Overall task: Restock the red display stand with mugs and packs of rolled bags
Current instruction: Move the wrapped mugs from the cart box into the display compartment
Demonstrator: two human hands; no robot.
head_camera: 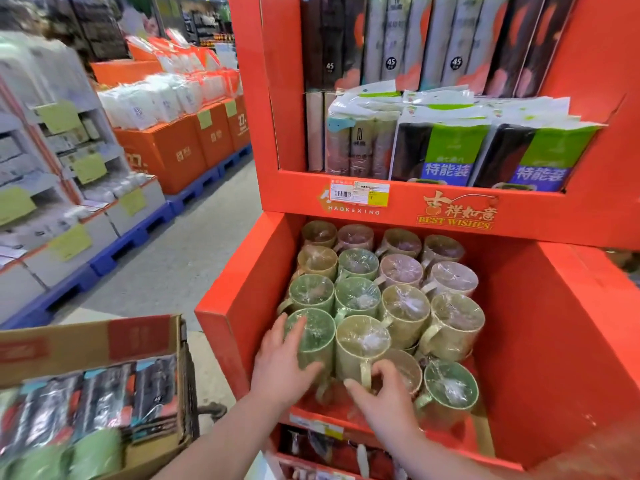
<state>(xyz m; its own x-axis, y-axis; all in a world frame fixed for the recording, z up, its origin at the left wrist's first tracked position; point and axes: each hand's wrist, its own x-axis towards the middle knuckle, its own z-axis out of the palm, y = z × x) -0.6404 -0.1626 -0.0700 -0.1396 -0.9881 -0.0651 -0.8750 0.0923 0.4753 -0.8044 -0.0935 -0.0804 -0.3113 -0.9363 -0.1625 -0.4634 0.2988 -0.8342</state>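
The red display stand [561, 306] fills the right side. Its middle bin holds several shrink-wrapped mugs in green, beige and pink, standing in rows. My left hand [282, 358] rests with spread fingers on the side of a green mug [313, 332] at the bin's front left. My right hand [382, 398] pinches the handle of the beige mug [362, 341] beside it. A lone green mug [450, 384] stands at the front right. The shelf above carries packs of rolled bags [446, 150], and taller packs [391, 39] stand on the top shelf.
A cardboard box [90, 344] at lower left holds more packs of rolled bags [104, 393] and green mugs [93, 452]. Orange and grey pallet displays [166, 150] line the aisle on the left, with grey floor [180, 258] between. A lower shelf [329, 448] of the stand shows below.
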